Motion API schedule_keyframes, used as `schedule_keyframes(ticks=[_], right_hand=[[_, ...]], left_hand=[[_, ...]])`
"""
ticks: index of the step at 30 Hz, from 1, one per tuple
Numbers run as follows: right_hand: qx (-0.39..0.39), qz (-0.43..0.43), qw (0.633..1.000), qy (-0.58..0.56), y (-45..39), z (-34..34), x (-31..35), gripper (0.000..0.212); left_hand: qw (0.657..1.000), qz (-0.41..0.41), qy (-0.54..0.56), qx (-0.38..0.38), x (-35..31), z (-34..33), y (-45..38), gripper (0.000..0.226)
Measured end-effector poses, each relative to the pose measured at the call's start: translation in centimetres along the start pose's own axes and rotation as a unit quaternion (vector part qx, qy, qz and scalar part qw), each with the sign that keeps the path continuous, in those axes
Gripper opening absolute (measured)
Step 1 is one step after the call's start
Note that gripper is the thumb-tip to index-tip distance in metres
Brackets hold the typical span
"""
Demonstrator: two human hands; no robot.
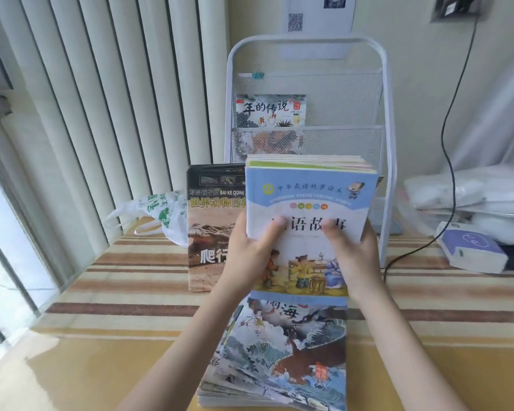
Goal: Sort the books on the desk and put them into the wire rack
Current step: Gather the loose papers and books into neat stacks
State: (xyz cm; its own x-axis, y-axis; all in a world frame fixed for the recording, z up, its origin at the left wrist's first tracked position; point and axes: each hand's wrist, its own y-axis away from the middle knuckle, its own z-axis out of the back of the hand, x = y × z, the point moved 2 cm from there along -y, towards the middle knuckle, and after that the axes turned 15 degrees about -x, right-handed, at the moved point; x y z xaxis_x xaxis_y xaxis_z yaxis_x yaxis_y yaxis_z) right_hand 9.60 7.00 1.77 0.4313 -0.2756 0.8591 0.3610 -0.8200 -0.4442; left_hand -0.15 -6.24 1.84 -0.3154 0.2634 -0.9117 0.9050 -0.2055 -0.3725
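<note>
A thick bundle of thin blue-covered story books [309,200] is held upright in the middle of the view, in front of the white wire rack [380,114]. My left hand [250,253] grips its left edge and my right hand [353,253] its right edge, thumbs on the front cover. Below them a stack of picture books [282,351] lies flat on the desk. To the left stands a dark animal encyclopedia stack [211,232]. One picture book [270,111] sits in the rack's upper pocket, at its left.
The desk has a striped cloth [125,280]. A white plastic bag [158,215] lies behind the encyclopedias. A white and purple box [469,247], a black cable [448,143] and wrapped white bundles [472,188] sit at the right. Vertical blinds [101,114] hang at the left.
</note>
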Motion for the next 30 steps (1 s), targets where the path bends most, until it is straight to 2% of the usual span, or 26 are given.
schedule_keyframes(ticks=[3,6,9,13,17,21,24,26,30], right_hand=[[-0.033,-0.003,0.999,0.018,-4.2,1.8,0.5,0.066],[-0.098,-0.022,0.995,0.028,-7.4,4.0,-1.2,0.043],[-0.147,-0.047,0.987,0.054,-8.4,6.0,-3.8,0.036],[-0.109,-0.066,0.989,0.079,-8.6,7.3,-7.0,0.041],[-0.078,-0.07,0.987,0.12,-9.8,7.2,-8.1,0.033],[-0.121,-0.03,0.978,0.17,-10.1,6.3,-7.8,0.033],[-0.181,-0.009,0.967,0.18,-9.5,6.4,-7.4,0.058],[-0.198,0.02,0.961,0.191,-9.4,6.4,-7.2,0.062],[-0.214,0.178,0.912,0.301,-9.8,5.7,-6.1,0.052]], left_hand=[[1.0,0.003,0.005,0.016,0.2,-4.6,-1.7,0.045],[0.999,0.026,-0.022,0.037,2.0,-9.1,-2.3,0.046],[0.996,0.047,-0.047,0.058,5.2,-11.7,-2.4,0.046],[0.992,0.076,-0.063,0.08,9.6,-12.1,-1.8,0.048],[0.987,0.072,-0.084,0.113,11.2,-11.8,-1.8,0.049],[0.984,0.065,-0.126,0.104,11.8,-11.7,-2.0,0.05],[0.984,0.058,-0.144,0.092,12.4,-11.6,-2.1,0.052],[0.984,0.054,-0.147,0.083,12.4,-11.7,-2.0,0.05],[0.982,0.022,-0.168,0.081,11.7,-11.6,-1.9,0.051]])
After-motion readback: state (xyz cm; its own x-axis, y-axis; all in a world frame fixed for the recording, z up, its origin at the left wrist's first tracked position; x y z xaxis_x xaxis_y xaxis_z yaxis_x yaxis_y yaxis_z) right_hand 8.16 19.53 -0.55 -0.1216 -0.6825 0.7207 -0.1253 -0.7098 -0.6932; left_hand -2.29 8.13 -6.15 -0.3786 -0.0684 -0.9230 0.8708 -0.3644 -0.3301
